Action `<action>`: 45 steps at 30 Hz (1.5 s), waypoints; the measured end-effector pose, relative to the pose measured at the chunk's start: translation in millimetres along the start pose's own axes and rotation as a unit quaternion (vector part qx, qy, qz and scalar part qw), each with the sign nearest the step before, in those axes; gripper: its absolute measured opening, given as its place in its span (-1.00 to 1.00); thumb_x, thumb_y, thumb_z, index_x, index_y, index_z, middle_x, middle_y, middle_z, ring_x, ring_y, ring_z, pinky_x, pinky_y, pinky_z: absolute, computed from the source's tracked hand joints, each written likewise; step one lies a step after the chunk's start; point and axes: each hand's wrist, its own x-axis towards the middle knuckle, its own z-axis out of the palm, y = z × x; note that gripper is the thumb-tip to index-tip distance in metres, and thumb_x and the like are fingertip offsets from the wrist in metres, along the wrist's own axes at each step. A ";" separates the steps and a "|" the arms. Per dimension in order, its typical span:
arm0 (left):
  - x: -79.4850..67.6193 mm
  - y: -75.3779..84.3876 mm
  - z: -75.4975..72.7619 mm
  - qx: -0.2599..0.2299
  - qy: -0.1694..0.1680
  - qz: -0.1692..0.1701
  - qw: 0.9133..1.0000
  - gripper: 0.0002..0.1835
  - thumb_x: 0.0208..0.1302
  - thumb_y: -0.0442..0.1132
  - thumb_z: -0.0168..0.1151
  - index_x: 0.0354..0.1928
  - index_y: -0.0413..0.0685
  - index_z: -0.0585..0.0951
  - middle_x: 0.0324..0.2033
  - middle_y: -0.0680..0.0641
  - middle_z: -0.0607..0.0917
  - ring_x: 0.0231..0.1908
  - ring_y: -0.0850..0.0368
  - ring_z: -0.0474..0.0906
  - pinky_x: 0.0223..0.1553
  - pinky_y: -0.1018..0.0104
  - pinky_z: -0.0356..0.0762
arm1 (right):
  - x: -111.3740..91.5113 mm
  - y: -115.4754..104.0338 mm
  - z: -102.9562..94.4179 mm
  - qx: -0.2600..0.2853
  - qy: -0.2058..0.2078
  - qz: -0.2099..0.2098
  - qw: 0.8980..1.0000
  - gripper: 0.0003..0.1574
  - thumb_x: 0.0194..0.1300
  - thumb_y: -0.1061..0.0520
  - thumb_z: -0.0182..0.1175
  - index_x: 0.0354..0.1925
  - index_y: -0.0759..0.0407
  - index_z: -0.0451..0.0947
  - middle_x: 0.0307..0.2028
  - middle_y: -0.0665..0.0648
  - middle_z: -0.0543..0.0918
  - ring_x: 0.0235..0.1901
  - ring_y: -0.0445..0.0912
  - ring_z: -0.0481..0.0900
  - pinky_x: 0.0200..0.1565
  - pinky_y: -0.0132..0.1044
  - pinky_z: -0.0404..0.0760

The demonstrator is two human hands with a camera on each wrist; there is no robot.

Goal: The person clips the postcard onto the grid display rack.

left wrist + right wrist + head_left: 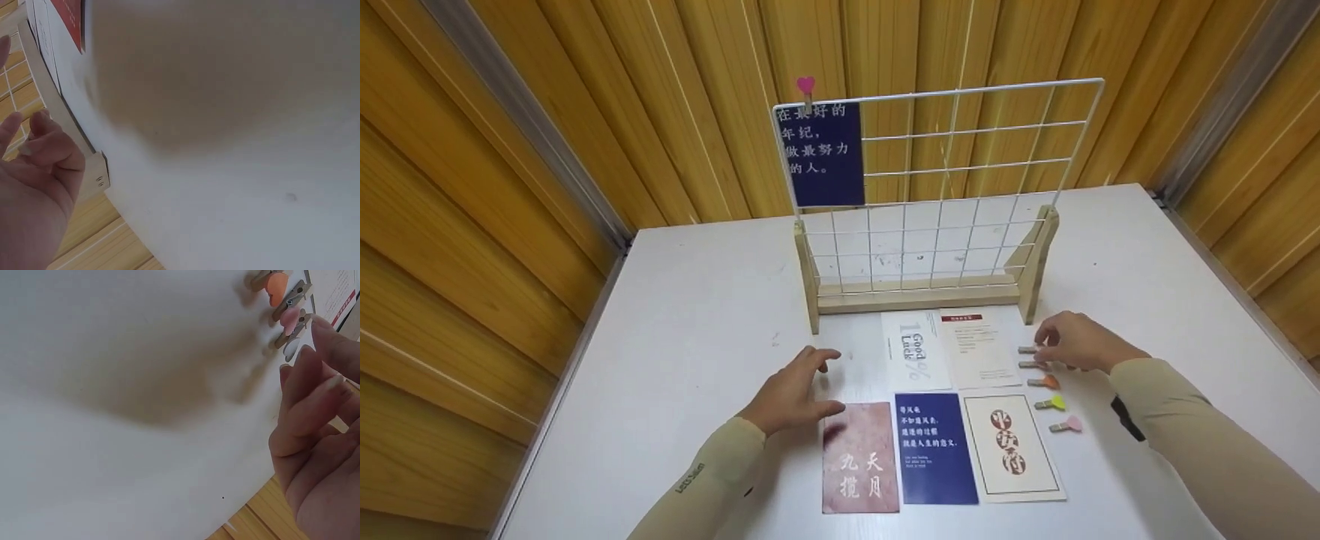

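My right hand is at the top of a column of small wooden clothespins with heart heads. Its thumb and fingertips are beside the uppermost one, a clothespin with a white heart, not visibly pinching it. Below it lie clothespins with a pink heart, an orange heart, a yellow heart and another pink heart. My left hand hovers with fingers apart and nothing in them, near the top of a reddish card.
A white wire grid stands in a wooden base at the back. A pink-heart clothespin holds a navy card at its upper left. A Good Luck card, cream card, blue card and bordered card lie in front.
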 end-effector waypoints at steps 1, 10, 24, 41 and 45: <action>-1.3 -0.9 1.1 -0.001 -0.008 -0.005 1.000 -0.18 0.09 0.01 0.50 0.38 0.03 0.36 0.03 -0.06 0.51 -0.17 0.02 0.55 -0.13 0.11 0.54 | 0.4 0.8 0.5 -0.001 0.003 -0.004 1.000 -0.64 0.22 0.15 0.35 -0.10 0.39 0.59 -0.30 0.16 0.58 -0.47 -0.07 0.50 -0.48 -0.23 0.55; -9.4 -0.6 9.2 0.005 -0.059 -0.048 0.997 0.04 -0.15 0.20 0.60 0.41 0.11 0.35 0.07 0.01 0.44 -0.03 0.01 0.56 0.02 0.04 0.54 | 2.0 1.8 4.9 0.005 0.001 -0.006 1.000 -0.63 0.22 0.16 0.34 -0.09 0.39 0.57 -0.32 0.16 0.57 -0.45 -0.07 0.50 -0.47 -0.21 0.56; -3.4 4.3 18.0 0.080 -0.068 -0.059 0.993 0.04 -0.33 0.19 0.67 0.29 0.05 0.45 0.03 0.02 0.41 -0.30 0.11 0.50 -0.08 0.13 0.58 | 7.2 2.0 7.3 0.008 0.012 0.007 1.000 -0.64 0.21 0.26 0.26 -0.06 0.47 0.56 -0.27 0.23 0.59 -0.44 -0.06 0.51 -0.44 -0.22 0.57; -1.4 6.0 15.5 0.080 -0.080 -0.063 0.992 -0.30 -0.26 0.13 0.66 -0.08 -0.02 0.57 -0.31 0.13 0.48 -0.37 0.22 0.46 -0.16 0.22 0.54 | 10.6 7.4 10.1 0.010 0.038 -0.011 0.999 -0.66 0.21 0.27 0.25 -0.07 0.48 0.57 -0.35 0.20 0.58 -0.52 -0.09 0.48 -0.50 -0.22 0.52; -1.6 5.2 15.6 0.075 -0.079 -0.052 0.993 -0.35 -0.26 0.12 0.66 -0.17 -0.01 0.56 -0.33 0.13 0.46 -0.41 0.23 0.43 -0.26 0.26 0.50 | 11.6 6.8 11.0 0.017 0.035 -0.006 0.999 -0.66 0.21 0.27 0.26 -0.07 0.47 0.58 -0.36 0.16 0.58 -0.53 -0.10 0.48 -0.49 -0.22 0.52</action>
